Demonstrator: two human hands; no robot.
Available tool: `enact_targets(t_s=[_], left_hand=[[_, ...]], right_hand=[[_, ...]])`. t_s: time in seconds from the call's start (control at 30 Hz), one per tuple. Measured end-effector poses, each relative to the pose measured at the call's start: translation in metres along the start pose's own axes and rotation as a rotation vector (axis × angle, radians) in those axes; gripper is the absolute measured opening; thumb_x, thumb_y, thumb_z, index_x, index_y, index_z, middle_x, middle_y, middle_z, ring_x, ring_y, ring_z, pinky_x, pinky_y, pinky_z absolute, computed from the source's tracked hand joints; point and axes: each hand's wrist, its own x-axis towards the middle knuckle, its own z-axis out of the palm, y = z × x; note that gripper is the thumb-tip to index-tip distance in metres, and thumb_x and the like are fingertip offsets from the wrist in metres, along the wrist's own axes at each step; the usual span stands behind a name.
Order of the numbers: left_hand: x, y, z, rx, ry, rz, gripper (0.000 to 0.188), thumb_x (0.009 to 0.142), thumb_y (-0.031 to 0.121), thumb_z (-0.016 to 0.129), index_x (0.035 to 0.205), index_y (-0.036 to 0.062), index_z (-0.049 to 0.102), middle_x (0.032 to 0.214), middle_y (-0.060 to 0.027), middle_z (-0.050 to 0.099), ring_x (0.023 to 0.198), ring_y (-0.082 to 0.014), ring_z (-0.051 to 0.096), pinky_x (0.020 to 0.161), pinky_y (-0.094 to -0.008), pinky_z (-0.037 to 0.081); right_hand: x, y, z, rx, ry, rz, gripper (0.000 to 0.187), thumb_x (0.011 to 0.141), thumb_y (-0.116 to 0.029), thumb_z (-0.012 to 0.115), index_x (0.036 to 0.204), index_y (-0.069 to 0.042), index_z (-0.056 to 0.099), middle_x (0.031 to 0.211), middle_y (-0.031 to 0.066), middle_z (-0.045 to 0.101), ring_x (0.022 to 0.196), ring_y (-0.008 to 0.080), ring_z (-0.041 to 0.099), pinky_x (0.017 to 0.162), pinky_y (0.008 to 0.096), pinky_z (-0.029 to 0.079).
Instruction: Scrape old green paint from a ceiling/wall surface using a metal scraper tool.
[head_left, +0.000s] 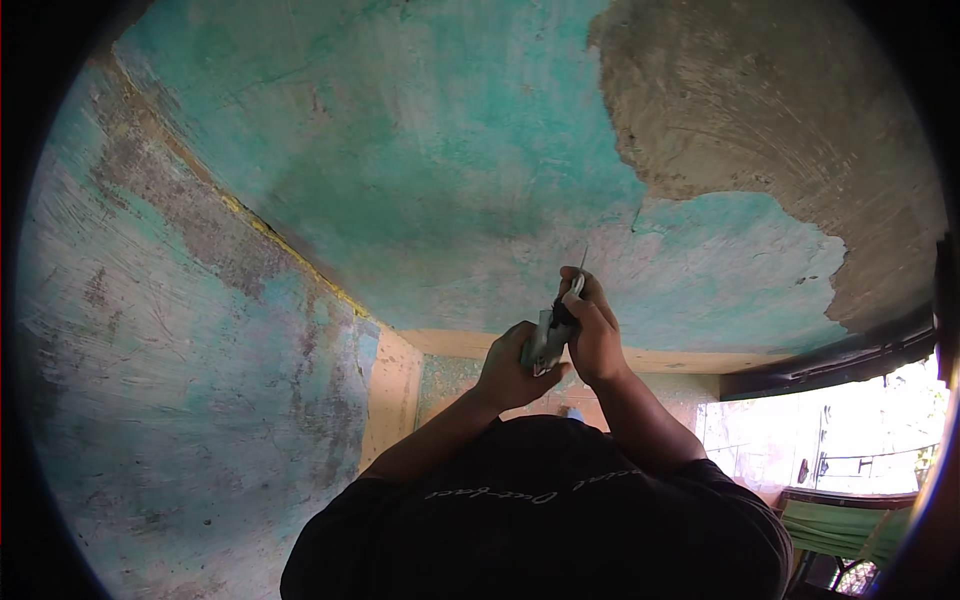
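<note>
Both hands are raised together in front of my chest, near the middle of the view. My left hand (508,370) is closed around the lower part of a grey-white tool with a dark section (544,347). My right hand (597,335) wraps its fingers around the upper part, just above and to the right of the left hand. A thin pointed tip (584,257) sticks up past the right fingers. The tool's exact kind is hidden by the fingers, and I cannot tell whether it is one piece or two.
A worn turquoise surface (430,180) spreads ahead, with a rough grey-brown patch (760,110) at upper right. A scraped bluish wall (190,400) stands at left, along a yellowish cracked seam (270,235). A dark frame (830,360), bright opening and green cloth (840,528) are at right.
</note>
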Motion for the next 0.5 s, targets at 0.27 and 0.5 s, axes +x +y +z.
enact_targets(t_s=[0.27,0.5], left_hand=[[-0.009,-0.024,-0.008,-0.568,-0.138,-0.248,0.03,0.074,0.011,0.068,0.097,0.0012,0.052,0.082,-0.0048,0.06,0.073,-0.0131,0.059,0.062,-0.0279,0.047],[-0.011,-0.016,0.012,-0.706,-0.009,-0.247,0.031,0.077,0.012,0.062,0.102,0.0002,0.049,0.088,-0.0033,0.056,0.078,-0.0103,0.056,0.064,-0.0248,0.045]], right_hand=[[-0.005,0.017,0.014,0.139,-0.095,-0.027,0.02,0.091,-0.018,0.044,0.101,-0.002,0.046,0.088,0.0088,0.058,0.082,0.0153,0.054,0.074,0.028,0.043],[-0.001,0.03,0.015,0.09,0.08,-0.023,0.025,0.093,-0.021,0.044,0.107,-0.001,0.047,0.08,0.0086,0.059,0.061,0.0128,0.056,0.057,0.0257,0.047]])
